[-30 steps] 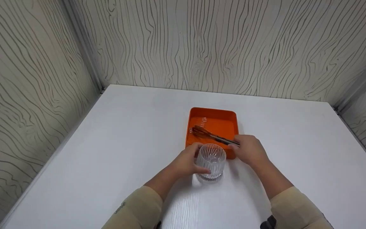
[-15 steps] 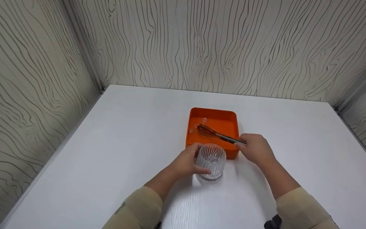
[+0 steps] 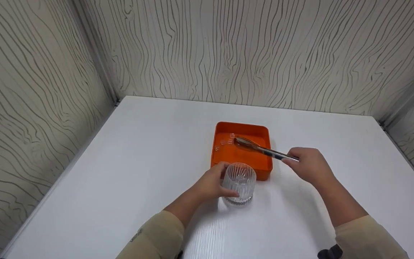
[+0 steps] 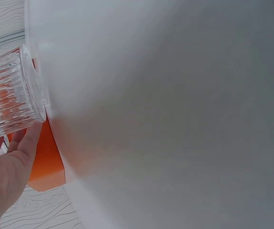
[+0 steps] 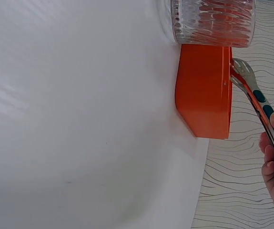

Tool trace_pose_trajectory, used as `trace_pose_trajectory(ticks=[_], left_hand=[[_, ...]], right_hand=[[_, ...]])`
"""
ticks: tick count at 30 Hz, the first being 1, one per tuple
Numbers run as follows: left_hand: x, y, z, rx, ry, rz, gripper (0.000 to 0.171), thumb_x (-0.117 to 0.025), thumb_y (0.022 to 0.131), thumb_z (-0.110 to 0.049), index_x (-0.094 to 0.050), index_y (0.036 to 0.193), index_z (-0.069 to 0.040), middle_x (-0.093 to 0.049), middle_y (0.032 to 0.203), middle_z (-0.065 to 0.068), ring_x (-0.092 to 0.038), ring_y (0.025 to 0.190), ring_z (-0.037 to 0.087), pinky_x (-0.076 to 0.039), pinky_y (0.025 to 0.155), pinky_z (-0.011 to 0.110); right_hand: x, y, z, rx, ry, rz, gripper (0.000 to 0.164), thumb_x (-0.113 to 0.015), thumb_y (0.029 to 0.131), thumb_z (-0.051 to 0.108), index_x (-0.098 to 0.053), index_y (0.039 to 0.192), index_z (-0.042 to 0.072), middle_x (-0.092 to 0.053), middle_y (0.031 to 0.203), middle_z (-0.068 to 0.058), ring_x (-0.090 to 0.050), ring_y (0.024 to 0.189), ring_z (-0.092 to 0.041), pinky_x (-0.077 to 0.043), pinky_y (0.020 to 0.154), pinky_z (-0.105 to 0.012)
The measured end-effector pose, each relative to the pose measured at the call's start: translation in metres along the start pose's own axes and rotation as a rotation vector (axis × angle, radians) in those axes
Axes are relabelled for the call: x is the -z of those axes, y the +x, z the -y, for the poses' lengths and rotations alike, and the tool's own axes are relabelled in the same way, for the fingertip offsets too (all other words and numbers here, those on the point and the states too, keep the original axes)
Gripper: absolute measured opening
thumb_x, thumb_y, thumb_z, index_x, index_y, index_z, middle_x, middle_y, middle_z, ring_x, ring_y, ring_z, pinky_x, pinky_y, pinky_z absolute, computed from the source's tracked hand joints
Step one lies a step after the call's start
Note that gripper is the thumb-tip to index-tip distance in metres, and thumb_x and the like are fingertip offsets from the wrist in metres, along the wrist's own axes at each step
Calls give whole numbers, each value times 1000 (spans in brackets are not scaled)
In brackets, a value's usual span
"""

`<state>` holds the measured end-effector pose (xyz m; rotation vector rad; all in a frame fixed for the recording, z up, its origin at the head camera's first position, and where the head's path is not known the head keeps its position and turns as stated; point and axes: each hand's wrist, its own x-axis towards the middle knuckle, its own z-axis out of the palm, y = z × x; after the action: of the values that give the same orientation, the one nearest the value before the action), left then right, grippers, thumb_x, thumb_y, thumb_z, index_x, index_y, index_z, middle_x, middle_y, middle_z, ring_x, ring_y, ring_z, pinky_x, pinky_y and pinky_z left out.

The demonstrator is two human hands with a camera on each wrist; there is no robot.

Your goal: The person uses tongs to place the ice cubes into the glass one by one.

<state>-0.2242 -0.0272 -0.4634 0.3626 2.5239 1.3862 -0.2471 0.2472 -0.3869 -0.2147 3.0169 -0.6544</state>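
My left hand holds a ribbed clear drinking glass that stands upright on the table, thumb on the near side. Something clear sits low inside the glass, too indistinct to tell. My right hand grips metal tongs with dark handle pads; their heads hang over the orange tray. Several small clear pieces like ice cubes lie at the left in the tray. In the right wrist view the tongs slant over the tray's rim, their heads partly behind it.
The white table carries the tray just behind the glass. Wood-patterned panels close off the back and both sides.
My right hand has moved to the right and slightly back with the tongs, whose heads shifted from the tray's left part toward its middle. The left hand and glass stay put.
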Motion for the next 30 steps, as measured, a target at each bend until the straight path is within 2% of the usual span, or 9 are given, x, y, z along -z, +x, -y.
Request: trace_pose_trajectory(ticks=[7, 15, 21, 30], left_hand=[[-1, 0, 2, -34, -7, 3, 70, -84, 61, -32, -43, 119, -29, -52, 114, -13, -51, 108, 10, -41, 98, 33], [0, 1, 1, -9, -6, 1, 71, -84, 61, -32, -43, 119, -30, -52, 114, -14, -50, 108, 10, -41, 98, 34], [-1, 1, 1, -5, 9, -1, 72, -84, 60, -34, -43, 119, -30, -52, 114, -14, -51, 108, 10, -41, 97, 34], [0, 1, 0, -17, 6, 1, 73, -85, 60, -34, -43, 119, -28, -52, 113, -13, -50, 107, 10, -41, 97, 34]], right_hand=[[15, -13, -9, 62, 18, -45, 9, -62, 86, 22, -66, 82, 15, -56, 67, 1, -48, 67, -20, -38, 54, -29], [28, -26, -15, 143, 40, -95, 9, -66, 83, 22, -65, 77, 16, -51, 61, 3, -44, 61, -17, -36, 51, -28], [31, -38, -23, 185, 44, -108, 11, -67, 83, 26, -65, 77, 17, -52, 62, 5, -45, 60, -13, -36, 50, -26], [34, -51, -30, 282, 67, -122, 6, -69, 82, 22, -65, 77, 22, -50, 62, 9, -42, 56, -5, -34, 49, -23]])
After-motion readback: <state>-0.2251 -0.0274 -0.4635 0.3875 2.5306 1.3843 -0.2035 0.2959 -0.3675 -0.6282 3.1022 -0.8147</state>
